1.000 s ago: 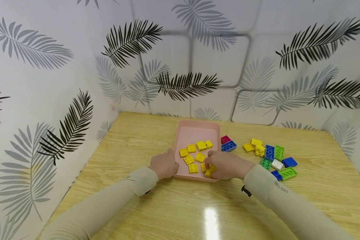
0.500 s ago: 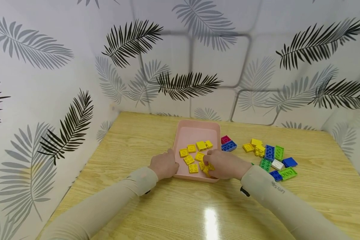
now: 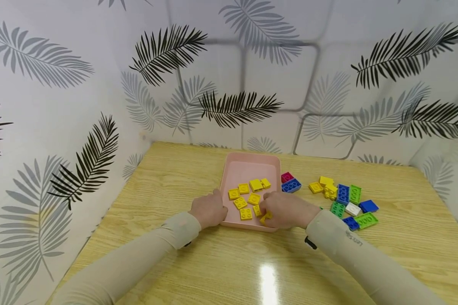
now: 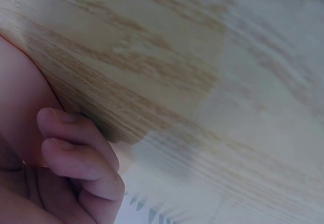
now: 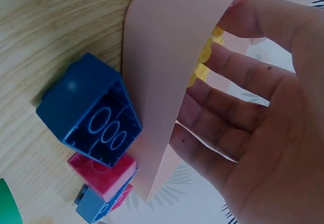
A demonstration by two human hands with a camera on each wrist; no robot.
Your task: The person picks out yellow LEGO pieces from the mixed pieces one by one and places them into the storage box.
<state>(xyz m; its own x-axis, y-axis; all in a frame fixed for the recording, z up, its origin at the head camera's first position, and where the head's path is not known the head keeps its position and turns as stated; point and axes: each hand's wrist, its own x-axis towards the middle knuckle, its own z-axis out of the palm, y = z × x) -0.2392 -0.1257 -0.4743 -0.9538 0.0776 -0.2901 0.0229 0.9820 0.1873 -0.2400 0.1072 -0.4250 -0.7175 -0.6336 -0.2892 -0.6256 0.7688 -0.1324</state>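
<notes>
While the left hand [image 3: 208, 209] grips the tray [image 3: 253, 157] by its left rim, the right hand [image 3: 290, 209] pinches a yellow brick [image 3: 266, 217] between thumb and fingers inside the near right corner; likely light, stiff plastic, it should take a firm hold by opposite sides

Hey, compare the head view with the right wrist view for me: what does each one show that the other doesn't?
Only the head view: the white brick and lime green bricks in the cluster on the right, plus the person's sleeves.

Only the right wrist view: the palm side of the right hand, and the outer face of the pink tray next to that hand.

Both: that hand at the yellow bricks in the tray, blue and red bricks beside it, and the wooden table.
</notes>
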